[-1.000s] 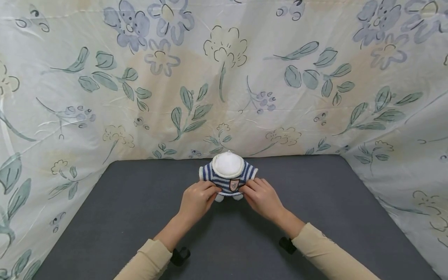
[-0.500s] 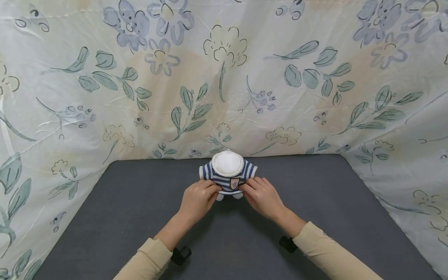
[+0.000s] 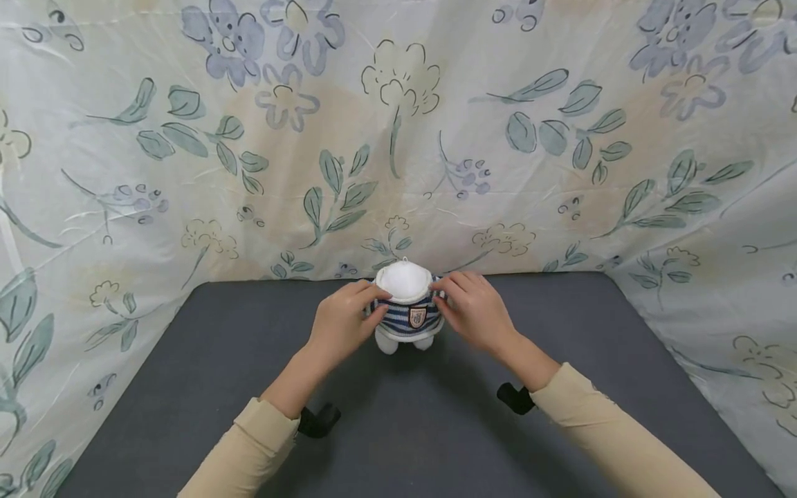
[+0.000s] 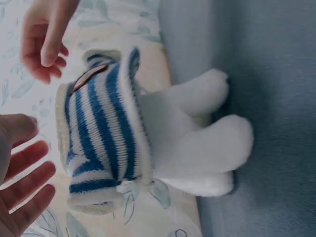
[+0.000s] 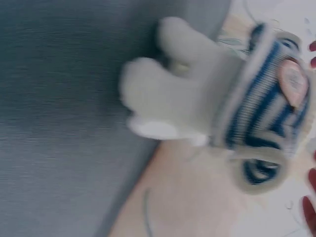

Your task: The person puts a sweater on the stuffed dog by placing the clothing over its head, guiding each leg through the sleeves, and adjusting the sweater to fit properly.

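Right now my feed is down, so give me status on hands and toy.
Left hand and right hand open, flanking the plush toy. Striped sweater bunched high, white legs bare. Toy upright on grey mat; nothing obstructing.

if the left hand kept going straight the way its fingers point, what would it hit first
Most likely the plush toy: the left hand points up and inward at its striped sweater, fingers open right beside it. Whether they touch it is unclear.
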A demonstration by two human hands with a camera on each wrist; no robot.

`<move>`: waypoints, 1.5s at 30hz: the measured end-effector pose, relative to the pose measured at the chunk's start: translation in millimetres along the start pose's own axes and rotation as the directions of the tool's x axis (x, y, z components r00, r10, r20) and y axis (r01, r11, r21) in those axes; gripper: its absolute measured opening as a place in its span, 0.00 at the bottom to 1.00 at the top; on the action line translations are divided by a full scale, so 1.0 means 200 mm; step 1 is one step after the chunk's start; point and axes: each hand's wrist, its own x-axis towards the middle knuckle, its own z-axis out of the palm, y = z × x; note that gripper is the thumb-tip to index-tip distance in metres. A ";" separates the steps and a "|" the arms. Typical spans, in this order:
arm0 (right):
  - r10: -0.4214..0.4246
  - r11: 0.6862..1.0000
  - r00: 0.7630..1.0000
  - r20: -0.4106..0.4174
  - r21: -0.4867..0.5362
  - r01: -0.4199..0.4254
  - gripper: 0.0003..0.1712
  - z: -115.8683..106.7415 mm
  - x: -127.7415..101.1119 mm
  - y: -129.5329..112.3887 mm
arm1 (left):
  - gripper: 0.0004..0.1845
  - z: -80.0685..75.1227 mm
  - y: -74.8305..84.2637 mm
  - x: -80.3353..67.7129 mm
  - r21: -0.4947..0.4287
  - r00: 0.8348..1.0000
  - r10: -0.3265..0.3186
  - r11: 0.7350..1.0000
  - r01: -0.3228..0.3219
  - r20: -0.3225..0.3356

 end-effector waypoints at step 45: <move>0.429 0.873 0.766 0.479 -0.005 -0.487 0.27 0.08 0.10 -0.02 | 0.25 0.15 -0.08 0.05 -0.073 0.850 -0.431 0.879 0.472 0.303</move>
